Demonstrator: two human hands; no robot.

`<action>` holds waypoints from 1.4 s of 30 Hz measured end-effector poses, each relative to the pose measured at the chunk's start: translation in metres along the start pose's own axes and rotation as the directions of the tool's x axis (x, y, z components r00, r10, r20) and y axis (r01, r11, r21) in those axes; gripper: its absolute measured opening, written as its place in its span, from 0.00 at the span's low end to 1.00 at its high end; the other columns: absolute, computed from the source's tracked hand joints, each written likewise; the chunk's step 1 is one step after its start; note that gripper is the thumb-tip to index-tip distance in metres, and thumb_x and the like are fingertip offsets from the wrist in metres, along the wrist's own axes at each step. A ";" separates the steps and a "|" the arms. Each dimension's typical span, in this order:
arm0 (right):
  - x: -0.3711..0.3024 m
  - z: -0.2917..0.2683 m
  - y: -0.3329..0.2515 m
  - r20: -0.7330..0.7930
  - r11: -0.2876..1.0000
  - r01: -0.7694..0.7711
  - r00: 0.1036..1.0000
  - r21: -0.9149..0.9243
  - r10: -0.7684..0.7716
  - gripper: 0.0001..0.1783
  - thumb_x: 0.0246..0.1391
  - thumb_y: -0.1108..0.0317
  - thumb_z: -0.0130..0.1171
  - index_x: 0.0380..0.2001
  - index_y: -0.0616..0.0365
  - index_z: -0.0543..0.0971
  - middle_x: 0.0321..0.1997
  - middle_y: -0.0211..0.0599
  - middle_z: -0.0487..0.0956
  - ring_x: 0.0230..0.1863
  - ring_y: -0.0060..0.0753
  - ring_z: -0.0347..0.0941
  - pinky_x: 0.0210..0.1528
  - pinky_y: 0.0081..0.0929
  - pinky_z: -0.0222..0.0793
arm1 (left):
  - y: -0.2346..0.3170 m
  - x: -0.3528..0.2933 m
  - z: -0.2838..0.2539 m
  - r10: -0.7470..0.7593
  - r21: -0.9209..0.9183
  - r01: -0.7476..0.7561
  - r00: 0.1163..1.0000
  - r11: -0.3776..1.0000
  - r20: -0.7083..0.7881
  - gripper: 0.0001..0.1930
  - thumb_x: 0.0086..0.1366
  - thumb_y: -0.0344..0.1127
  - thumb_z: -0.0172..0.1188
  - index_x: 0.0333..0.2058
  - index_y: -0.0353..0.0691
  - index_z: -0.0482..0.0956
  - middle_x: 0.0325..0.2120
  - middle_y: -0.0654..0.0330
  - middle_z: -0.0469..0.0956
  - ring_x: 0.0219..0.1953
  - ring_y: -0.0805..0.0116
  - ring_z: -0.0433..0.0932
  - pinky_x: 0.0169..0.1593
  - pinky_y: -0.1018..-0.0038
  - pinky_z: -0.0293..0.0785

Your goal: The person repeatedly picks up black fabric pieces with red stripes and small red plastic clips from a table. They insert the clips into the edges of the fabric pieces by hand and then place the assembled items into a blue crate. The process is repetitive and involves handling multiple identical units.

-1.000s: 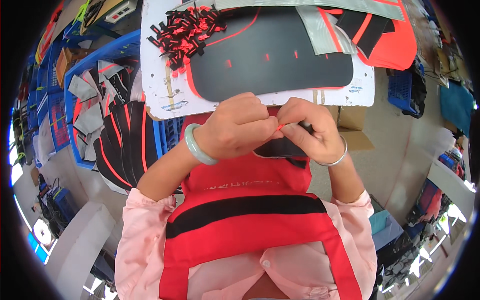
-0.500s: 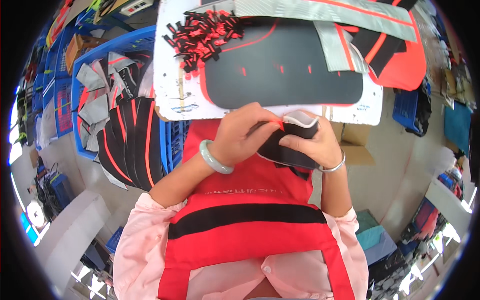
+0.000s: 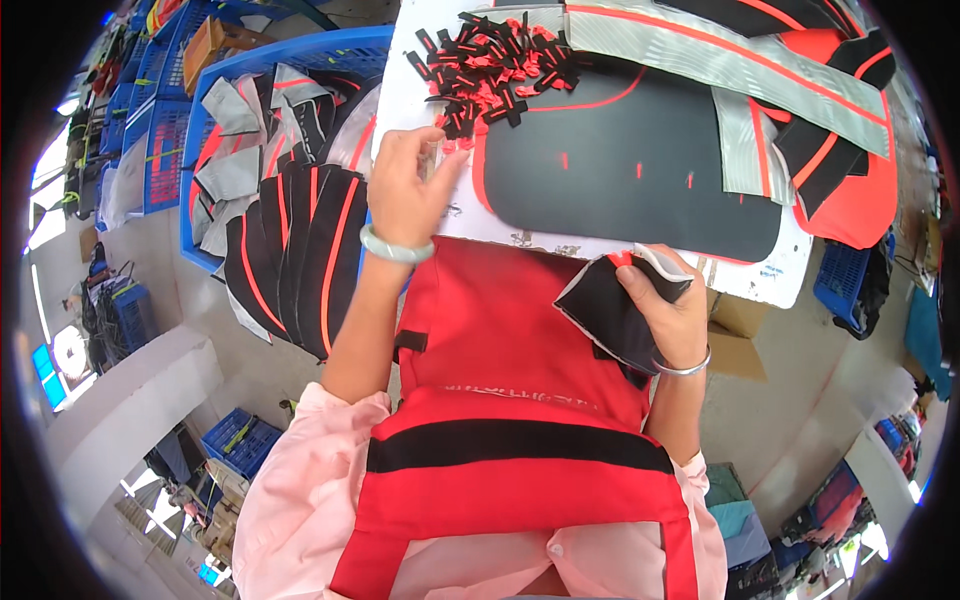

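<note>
My right hand (image 3: 676, 318) grips a folded black fabric piece (image 3: 607, 308) with a pale lining edge, in front of the table's near edge. A small bright red tab (image 3: 622, 259) shows at the piece's top, by my thumb. Over the table's left side, my left hand (image 3: 408, 190) has its thumb and forefinger apart, with nothing seen between them. Its fingertips are beside the lower edge of a heap of small black and red tabs (image 3: 490, 80). A few red tab ends lie close to the fingertips.
A dark grey mat (image 3: 620, 190) with red marks covers much of the white table (image 3: 455, 215). Grey and black strips with red lines (image 3: 740, 60) lie across its far right. To the left, a blue crate (image 3: 190, 215) holds grey pieces, with black red-striped panels (image 3: 300, 250) beside it.
My left hand has let go of the black fabric piece and moved left and away to the tab heap. My right hand still holds the piece, now slightly lower in view.
</note>
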State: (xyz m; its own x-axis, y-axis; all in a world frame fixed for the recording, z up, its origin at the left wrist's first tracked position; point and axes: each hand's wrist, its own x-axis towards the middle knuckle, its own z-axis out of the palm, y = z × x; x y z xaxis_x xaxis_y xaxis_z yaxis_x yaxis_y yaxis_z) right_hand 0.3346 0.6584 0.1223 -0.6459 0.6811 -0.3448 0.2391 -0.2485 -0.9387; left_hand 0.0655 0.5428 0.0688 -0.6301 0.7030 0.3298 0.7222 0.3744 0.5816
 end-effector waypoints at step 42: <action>0.004 0.016 -0.027 0.020 0.965 0.156 0.988 -0.211 -0.155 0.11 0.45 0.75 0.67 0.34 0.61 0.80 0.27 0.38 0.80 0.28 0.24 0.75 0.33 0.22 0.70 | 0.068 -0.015 -0.017 0.078 -0.767 0.642 0.766 -0.023 0.639 0.09 0.63 0.21 0.57 0.42 0.32 0.79 0.40 0.55 0.78 0.51 0.59 0.76 0.53 0.68 0.72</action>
State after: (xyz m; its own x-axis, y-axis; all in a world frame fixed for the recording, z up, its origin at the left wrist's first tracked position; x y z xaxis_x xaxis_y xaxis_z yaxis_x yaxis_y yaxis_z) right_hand 0.3142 0.6572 0.1461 -0.6896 0.6975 -0.1949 0.2833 0.0121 -0.9590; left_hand 0.1196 0.5473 0.1158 -0.2435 0.9536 -0.1769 -0.6397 -0.0208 0.7683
